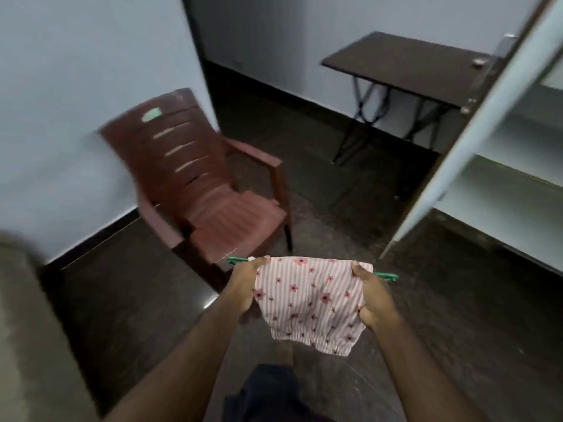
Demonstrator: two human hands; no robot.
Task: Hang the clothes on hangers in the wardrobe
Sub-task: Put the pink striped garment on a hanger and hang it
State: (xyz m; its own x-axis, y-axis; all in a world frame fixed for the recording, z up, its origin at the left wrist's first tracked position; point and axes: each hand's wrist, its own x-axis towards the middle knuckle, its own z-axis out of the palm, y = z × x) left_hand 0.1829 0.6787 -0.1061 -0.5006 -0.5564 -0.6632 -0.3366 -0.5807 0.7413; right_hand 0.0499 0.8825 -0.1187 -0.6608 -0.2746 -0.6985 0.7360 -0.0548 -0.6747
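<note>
Garment (310, 303): small, white with thin pink stripes and scattered pink flowers with dark centres; gathered elastic hem along the lower edge; hangs slack, stretched sideways between both hands; held in mid-air above the floor (457, 300), low centre of view, in front of the chair (210, 190) and left of the wardrobe (502, 166).

Hanger (387, 276): green; only its two tips show, one past each top corner of the garment; the rest is covered by fabric and hands, hook not visible.

Left hand (245, 284): fingers curled round the garment's top left corner, beside the hanger tip; whether they also clasp the hanger cannot be told.

Right hand (370, 295): thumb and fingers pinch the garment's right edge, fabric bunched in the grip.

Wardrobe: pale shelves at right, cut off by the frame edge; door (475, 129) stands open, tilted across the view, metal fittings on it blurred.

Chair: brown, slatted, against the pale wall (61, 86); a greenish sticker (151, 114) on its backrest, print too blurred to read.

Table (405, 65): dark top, folding legs, far side of the room; a small object on it, unidentifiable.

Dark cloth (268, 391) at the bottom edge, between the forearms; cut off, cannot tell what it is.
</note>
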